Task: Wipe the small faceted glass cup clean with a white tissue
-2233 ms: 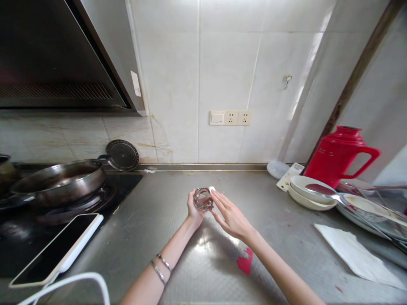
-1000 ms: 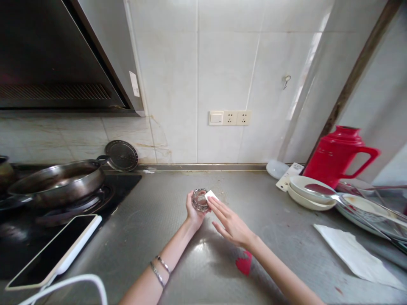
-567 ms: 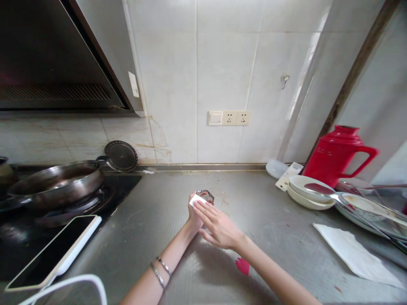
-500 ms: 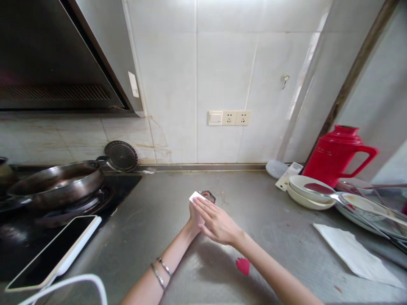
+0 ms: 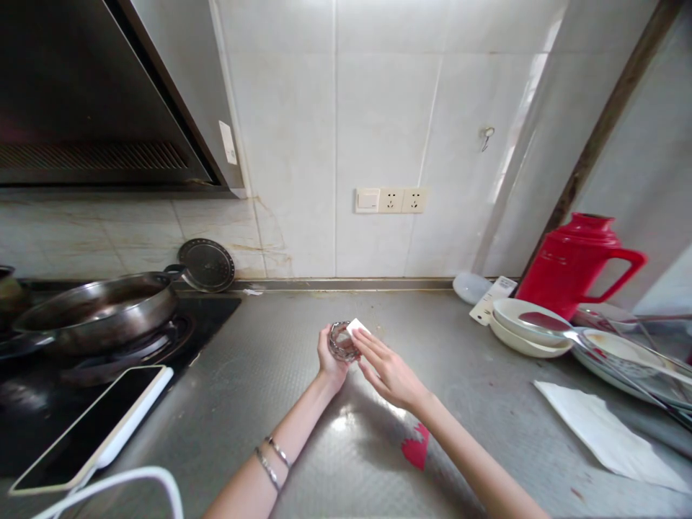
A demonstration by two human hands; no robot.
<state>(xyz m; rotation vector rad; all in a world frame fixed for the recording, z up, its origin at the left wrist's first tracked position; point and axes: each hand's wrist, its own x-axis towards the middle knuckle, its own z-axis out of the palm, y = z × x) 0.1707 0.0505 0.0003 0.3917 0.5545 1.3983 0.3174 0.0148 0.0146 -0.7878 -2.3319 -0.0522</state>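
My left hand (image 5: pixel 331 364) is wrapped around a small round glass dish (image 5: pixel 336 351) with a patterned, shiny rim, held above the counter with its opening toward me. My right hand (image 5: pixel 392 375) presses a small white pad (image 5: pixel 357 328) against the dish's right side. Whether the pad is sponge or folded paper I cannot tell. The fingers of that hand lie close together over it and hide most of it. A red heart-shaped piece with a jagged edge (image 5: pixel 416 447) lies on the steel counter (image 5: pixel 303 461) below the right forearm.
To the left a steel pan (image 5: pixel 145 306) sits on the black stove (image 5: pixel 216 311), with a phone (image 5: pixel 86 425) and white cable (image 5: pixel 145 472) in front. At right are stacked bowls (image 5: pixel 530 346), a red thermos jug (image 5: pixel 567 267) and a white paper sheet (image 5: pixel 600 432).
My right hand has moved to the right with the white pad, from across the dish to its right side. More of the glass dish and my left hand now shows.
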